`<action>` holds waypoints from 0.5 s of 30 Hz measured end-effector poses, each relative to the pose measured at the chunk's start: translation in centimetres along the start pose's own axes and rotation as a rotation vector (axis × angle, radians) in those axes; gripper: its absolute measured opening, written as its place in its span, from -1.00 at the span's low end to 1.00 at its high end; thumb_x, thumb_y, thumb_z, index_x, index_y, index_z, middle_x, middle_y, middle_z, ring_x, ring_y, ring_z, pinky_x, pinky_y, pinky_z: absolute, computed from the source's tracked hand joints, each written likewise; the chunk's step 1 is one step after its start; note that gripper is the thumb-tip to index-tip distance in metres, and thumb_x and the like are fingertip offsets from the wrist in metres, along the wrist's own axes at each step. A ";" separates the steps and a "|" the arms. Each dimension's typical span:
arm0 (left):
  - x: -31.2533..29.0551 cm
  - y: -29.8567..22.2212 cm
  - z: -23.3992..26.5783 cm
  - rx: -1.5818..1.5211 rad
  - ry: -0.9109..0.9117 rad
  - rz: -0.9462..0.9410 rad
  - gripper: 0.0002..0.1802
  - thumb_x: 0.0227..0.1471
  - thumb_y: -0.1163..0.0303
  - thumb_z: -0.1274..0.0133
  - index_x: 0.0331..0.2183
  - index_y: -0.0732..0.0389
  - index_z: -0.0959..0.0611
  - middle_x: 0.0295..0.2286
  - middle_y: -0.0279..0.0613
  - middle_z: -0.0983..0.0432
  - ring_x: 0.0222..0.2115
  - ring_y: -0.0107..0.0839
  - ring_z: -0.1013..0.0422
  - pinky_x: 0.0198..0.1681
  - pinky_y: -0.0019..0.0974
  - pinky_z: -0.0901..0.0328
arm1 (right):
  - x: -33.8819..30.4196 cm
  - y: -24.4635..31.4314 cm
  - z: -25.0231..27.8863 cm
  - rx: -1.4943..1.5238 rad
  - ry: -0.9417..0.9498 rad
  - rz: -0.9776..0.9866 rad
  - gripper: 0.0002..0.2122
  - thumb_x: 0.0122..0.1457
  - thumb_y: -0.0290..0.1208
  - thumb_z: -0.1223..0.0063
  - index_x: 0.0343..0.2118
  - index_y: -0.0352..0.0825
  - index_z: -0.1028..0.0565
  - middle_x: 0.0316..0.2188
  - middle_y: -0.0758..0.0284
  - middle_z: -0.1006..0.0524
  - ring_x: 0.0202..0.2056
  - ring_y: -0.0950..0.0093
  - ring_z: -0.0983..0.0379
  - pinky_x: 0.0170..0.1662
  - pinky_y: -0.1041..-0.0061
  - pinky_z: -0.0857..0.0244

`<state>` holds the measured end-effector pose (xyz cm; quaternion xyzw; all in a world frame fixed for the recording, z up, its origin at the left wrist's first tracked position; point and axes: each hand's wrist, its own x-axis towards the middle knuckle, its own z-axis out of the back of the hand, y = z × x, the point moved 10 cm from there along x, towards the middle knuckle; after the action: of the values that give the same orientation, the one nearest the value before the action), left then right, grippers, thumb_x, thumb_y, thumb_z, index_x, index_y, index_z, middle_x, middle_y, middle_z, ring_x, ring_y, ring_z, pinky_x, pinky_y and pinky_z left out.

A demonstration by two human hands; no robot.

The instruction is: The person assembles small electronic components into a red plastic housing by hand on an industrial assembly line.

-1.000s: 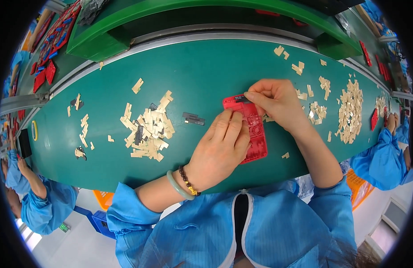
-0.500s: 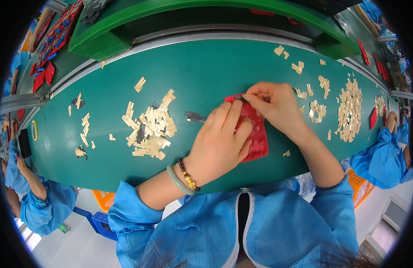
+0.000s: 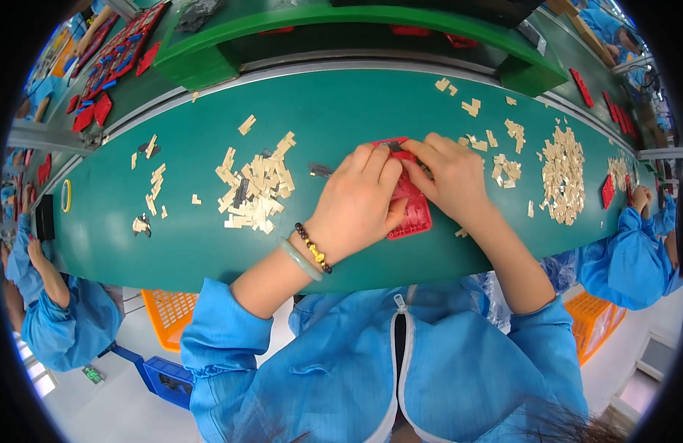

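Note:
A red plastic shell (image 3: 413, 220) with moulded ribs lies on the green table in front of me, partly covered by both hands. My left hand (image 3: 356, 193) is over its left side, fingers bent onto the far end and thumb along the near part. My right hand (image 3: 454, 177) closes on its right side, a fingertip pressed at the far edge. A small dark strip (image 3: 394, 146) lies there between the fingertips of both hands; its full outline is hidden. Beside my left hand rests a dark flat piece (image 3: 320, 170).
Cream paper-like pieces form a pile (image 3: 256, 188) at left, with dark bits mixed in, and a larger pile (image 3: 563, 177) at right. A yellow tape ring (image 3: 66, 196) sits far left. Beyond the table stands a green shelf (image 3: 341, 33). People in blue work at both sides.
The view has shifted a little. My right hand has gone from a pinch at the shell's far edge to lying lower over its right side. My left hand still holds the shell.

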<state>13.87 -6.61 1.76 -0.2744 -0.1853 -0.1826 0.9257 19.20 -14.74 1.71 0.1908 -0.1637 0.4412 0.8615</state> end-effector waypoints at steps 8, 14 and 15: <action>0.3 0.7 -2.1 0.273 -0.115 0.031 -0.73 -0.17 0.40 -0.06 -0.34 0.29 -0.58 -0.36 -0.16 -0.37 -0.29 -0.24 -0.33 -0.23 -0.26 -0.29 | -3.7 2.5 1.5 0.157 0.046 0.043 -0.70 -0.05 -0.34 -0.28 -0.22 -0.26 -0.53 -0.34 0.32 -0.48 -0.38 0.31 -0.45 -0.34 0.38 -0.30; 0.7 -0.7 -1.7 0.418 -0.101 0.036 -0.81 -0.14 0.33 -0.03 -0.50 0.21 -0.67 -0.35 -0.19 -0.39 -0.28 -0.27 -0.31 -0.23 -0.26 -0.23 | -6.0 6.4 1.8 0.113 0.179 0.233 -0.70 -0.14 -0.39 -0.31 -0.28 -0.29 -0.54 -0.32 0.31 -0.47 -0.27 0.32 -0.40 -0.18 0.33 -0.20; 1.1 -0.9 -2.6 0.479 -0.016 0.028 -0.80 -0.12 0.31 -0.04 -0.50 0.20 -0.68 -0.34 -0.18 -0.39 -0.27 -0.26 -0.30 -0.22 -0.25 -0.22 | -6.0 6.2 2.0 0.084 0.133 0.236 -0.72 -0.12 -0.42 -0.30 -0.29 -0.29 -0.55 -0.32 0.32 -0.47 -0.28 0.33 -0.40 -0.19 0.33 -0.20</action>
<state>15.01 -9.07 0.61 -0.0511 -0.2268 -0.1185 0.9653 10.52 -16.54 1.89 0.1765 -0.1091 0.5577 0.8037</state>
